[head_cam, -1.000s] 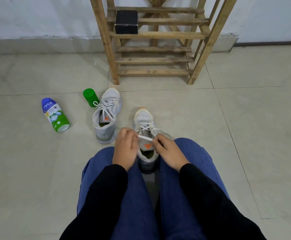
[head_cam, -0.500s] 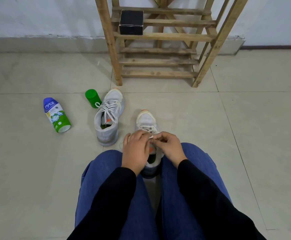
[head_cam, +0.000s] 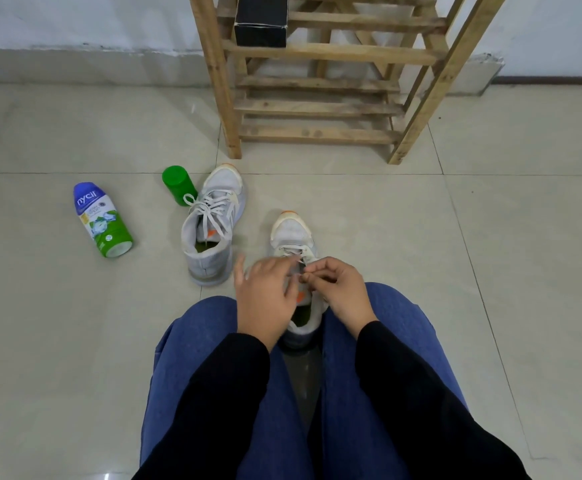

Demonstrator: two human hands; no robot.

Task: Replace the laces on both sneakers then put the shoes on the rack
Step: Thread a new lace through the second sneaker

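Two white sneakers with orange toe trim stand on the tiled floor. The right sneaker (head_cam: 291,233) sits between my knees, toe pointing away, its white lace partly threaded. My right hand (head_cam: 338,289) pinches the lace over the sneaker's tongue. My left hand (head_cam: 265,296) hovers beside it, blurred, with fingers spread and touching the lace near the eyelets. The left sneaker (head_cam: 213,223) stands laced, a little further left. The wooden rack (head_cam: 317,81) stands ahead against the wall.
A black box (head_cam: 261,20) sits on a rack shelf. A green cup (head_cam: 178,185) lies by the left sneaker's toe. A blue and green bottle (head_cam: 102,220) lies on the floor at left. My blue-trousered legs (head_cam: 213,375) fill the foreground.
My hands came together over the right sneaker, having held a lace stretched between them. My left hand has now spread its fingers while my right keeps pinching.
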